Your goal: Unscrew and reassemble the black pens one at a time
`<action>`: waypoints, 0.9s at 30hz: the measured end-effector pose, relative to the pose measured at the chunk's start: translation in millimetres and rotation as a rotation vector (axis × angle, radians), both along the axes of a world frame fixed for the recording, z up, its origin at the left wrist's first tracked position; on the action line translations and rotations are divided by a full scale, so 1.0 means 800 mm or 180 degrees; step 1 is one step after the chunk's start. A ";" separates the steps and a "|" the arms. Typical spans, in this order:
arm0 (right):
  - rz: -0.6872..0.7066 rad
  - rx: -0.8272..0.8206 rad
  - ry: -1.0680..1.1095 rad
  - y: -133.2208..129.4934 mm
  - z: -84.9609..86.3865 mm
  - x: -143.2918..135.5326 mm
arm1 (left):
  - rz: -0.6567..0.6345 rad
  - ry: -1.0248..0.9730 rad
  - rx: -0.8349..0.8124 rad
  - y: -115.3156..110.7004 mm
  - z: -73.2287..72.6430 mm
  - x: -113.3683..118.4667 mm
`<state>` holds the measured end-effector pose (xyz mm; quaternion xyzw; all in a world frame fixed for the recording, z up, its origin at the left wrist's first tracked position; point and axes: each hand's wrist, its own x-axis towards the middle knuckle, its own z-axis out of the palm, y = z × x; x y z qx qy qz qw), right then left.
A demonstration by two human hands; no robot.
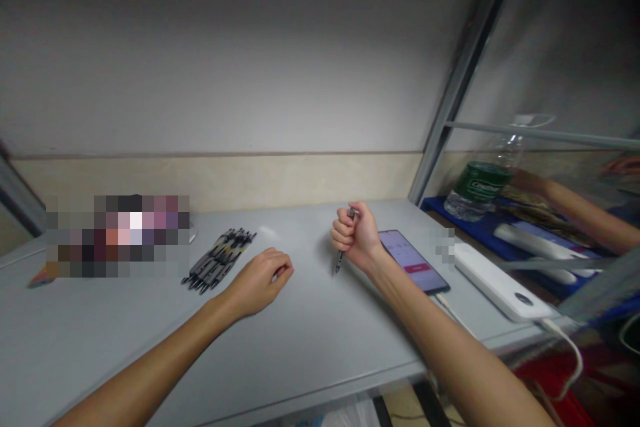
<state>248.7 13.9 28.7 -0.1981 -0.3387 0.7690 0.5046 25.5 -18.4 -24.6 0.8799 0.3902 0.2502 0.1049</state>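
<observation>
My right hand (356,235) is wrapped in a fist round a pen (340,262). The pen slants with its tip down near the tabletop, and my thumb rests by its upper end. Fingers curled, my left hand (264,281) lies on or just above the table, and nothing shows in it. Just left of that hand is a pile of dark pens (220,260), several side by side, some with yellowish parts. The fist hides the middle of the held pen.
A phone (414,260) with a lit screen and a cable lies beside my right forearm. Farther right are a white power bank (500,283) and a water bottle (483,180) beyond the metal frame (440,127). A blurred-out object (125,237) stands at the left of the grey table (310,347).
</observation>
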 end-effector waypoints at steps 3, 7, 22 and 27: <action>-0.0031 0.0051 0.0040 0.000 -0.001 0.001 | -0.0005 -0.0005 -0.0003 0.000 0.001 0.000; -0.0133 0.0113 0.0169 -0.002 -0.002 0.000 | -0.0004 0.0019 -0.0015 0.000 0.001 0.000; -0.0196 0.0224 0.0343 -0.004 -0.003 0.001 | -0.0043 0.0079 -0.0050 -0.001 0.003 -0.001; -0.0211 0.0276 0.0430 -0.005 -0.002 0.002 | -0.0114 0.0090 -0.0025 0.000 0.002 -0.003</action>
